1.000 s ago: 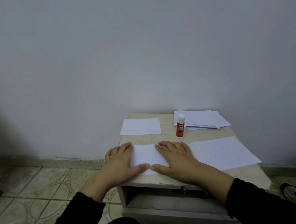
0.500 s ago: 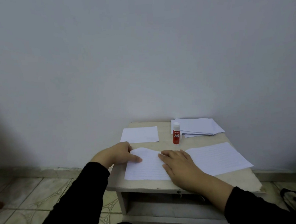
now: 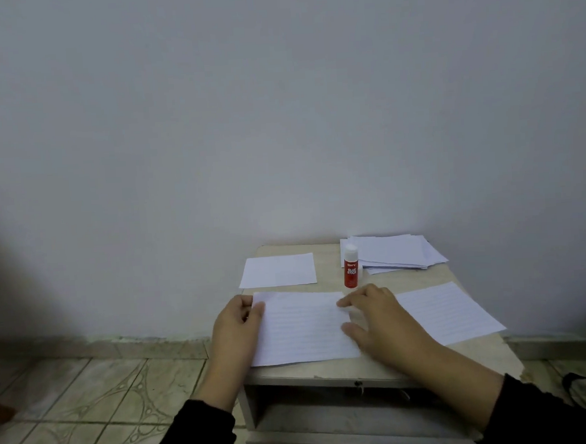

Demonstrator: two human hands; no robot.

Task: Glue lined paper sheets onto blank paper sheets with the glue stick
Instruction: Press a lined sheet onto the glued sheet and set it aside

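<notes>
A lined paper sheet (image 3: 301, 327) lies at the front of the small table (image 3: 328, 264). My left hand (image 3: 236, 328) pinches its left edge near the far corner, thumb on top. At the sheet's right edge my right hand (image 3: 376, 316) rests with fingers spread and fairly straight. The red glue stick (image 3: 351, 268) with a white cap stands upright just beyond my right hand. Another lined sheet (image 3: 448, 312) lies to the right. A blank sheet (image 3: 278, 270) lies at the back left.
A loose stack of white papers (image 3: 394, 251) sits at the table's back right corner against the wall. Below the tabletop is an open shelf (image 3: 330, 411). Tiled floor (image 3: 89, 399) lies to the left; a dark object (image 3: 583, 391) sits on the floor at the right.
My left hand came back from the sheet's far left corner to grip its left edge. The sheet, which was bowed up, now lies flatter. My right hand shifted to its right edge.
</notes>
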